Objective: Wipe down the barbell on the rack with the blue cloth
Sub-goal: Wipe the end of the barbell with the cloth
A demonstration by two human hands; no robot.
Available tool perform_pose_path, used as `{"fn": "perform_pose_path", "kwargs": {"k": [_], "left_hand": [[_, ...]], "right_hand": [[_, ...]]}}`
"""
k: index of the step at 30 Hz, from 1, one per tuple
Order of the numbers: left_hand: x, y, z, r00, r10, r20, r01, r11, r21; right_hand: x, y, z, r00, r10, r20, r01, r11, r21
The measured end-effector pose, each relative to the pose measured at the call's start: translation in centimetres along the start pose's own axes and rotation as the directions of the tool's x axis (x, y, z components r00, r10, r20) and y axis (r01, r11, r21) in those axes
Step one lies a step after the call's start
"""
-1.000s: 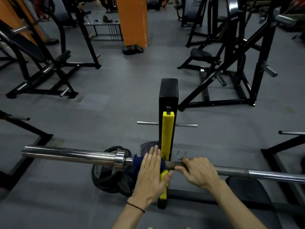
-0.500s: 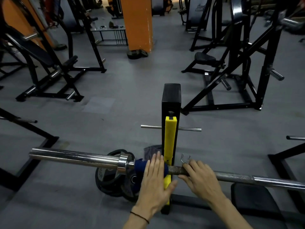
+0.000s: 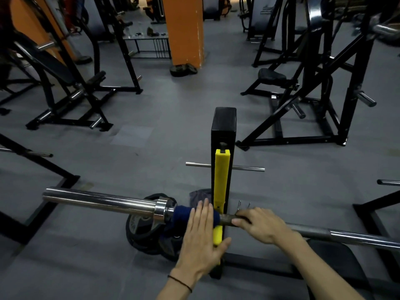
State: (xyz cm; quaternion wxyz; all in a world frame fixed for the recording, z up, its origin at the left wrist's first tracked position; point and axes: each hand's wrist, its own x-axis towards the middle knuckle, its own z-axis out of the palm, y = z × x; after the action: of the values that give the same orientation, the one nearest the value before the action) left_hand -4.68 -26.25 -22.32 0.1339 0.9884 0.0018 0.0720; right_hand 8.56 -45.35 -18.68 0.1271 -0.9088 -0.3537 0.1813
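Observation:
A steel barbell (image 3: 104, 202) lies across the black rack upright (image 3: 223, 131) with its yellow liner (image 3: 221, 176). The blue cloth (image 3: 183, 214) is wrapped round the bar just right of the sleeve collar. My left hand (image 3: 202, 237) lies flat on the cloth with straight fingers, pressing it against the bar. My right hand (image 3: 263, 226) grips the bare shaft just right of the upright, fingers curled over it.
Black weight plates (image 3: 144, 230) lie on the grey floor under the bar. A horizontal plate peg (image 3: 246, 168) crosses the upright. A bench pad (image 3: 337, 256) sits under the right part of the bar. Black machines and an orange pillar (image 3: 184, 29) stand beyond.
The view has shifted slightly. Both hands stay on the bar at nearly the same spots; my left hand still lies flat on the cloth.

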Motion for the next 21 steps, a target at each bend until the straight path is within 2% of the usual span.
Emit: {"fn": "perform_pose_path", "kwargs": {"k": [2, 4, 6, 9, 13, 16, 19, 21], "left_hand": [[-0.3, -1.8, -0.3, 0.999, 0.023, -0.034, -0.022, 0.999, 0.024], [-0.8, -4.2, -1.1, 0.996, -0.02, -0.083, 0.022, 0.999, 0.031], [-0.9, -5.4, -1.5, 0.991, -0.085, -0.107, 0.088, 0.996, 0.025], [-0.4, -3.2, -1.1, 0.981, -0.172, -0.086, 0.17, 0.985, -0.03], [0.0, 0.8, 0.5, 0.999, -0.021, -0.03, 0.02, 0.999, -0.034], [-0.5, -0.8, -0.4, 0.998, 0.021, -0.05, -0.023, 0.999, -0.032], [-1.3, -4.3, -1.6, 0.993, -0.026, -0.114, 0.025, 1.0, -0.007], [-1.4, -5.4, -1.8, 0.992, -0.072, -0.104, 0.074, 0.997, 0.012]], "right_hand": [[0.5, 0.1, -1.0, 0.987, 0.029, 0.155, -0.059, 0.98, 0.192], [0.5, 0.1, -1.0, 0.988, 0.03, 0.149, -0.061, 0.976, 0.209], [-0.2, -0.1, -0.4, 0.997, 0.038, 0.061, -0.042, 0.997, 0.071], [-1.5, -0.3, 1.9, 0.973, -0.004, -0.229, -0.04, 0.981, -0.189], [-2.4, 0.5, 5.2, 0.831, -0.177, -0.527, -0.044, 0.924, -0.38], [-2.3, 1.2, 5.5, 0.784, -0.235, -0.575, -0.018, 0.916, -0.4], [-2.2, 1.4, 5.0, 0.796, -0.252, -0.551, 0.029, 0.924, -0.381], [-2.2, 1.4, 4.5, 0.822, -0.224, -0.523, 0.03, 0.935, -0.354]]}}
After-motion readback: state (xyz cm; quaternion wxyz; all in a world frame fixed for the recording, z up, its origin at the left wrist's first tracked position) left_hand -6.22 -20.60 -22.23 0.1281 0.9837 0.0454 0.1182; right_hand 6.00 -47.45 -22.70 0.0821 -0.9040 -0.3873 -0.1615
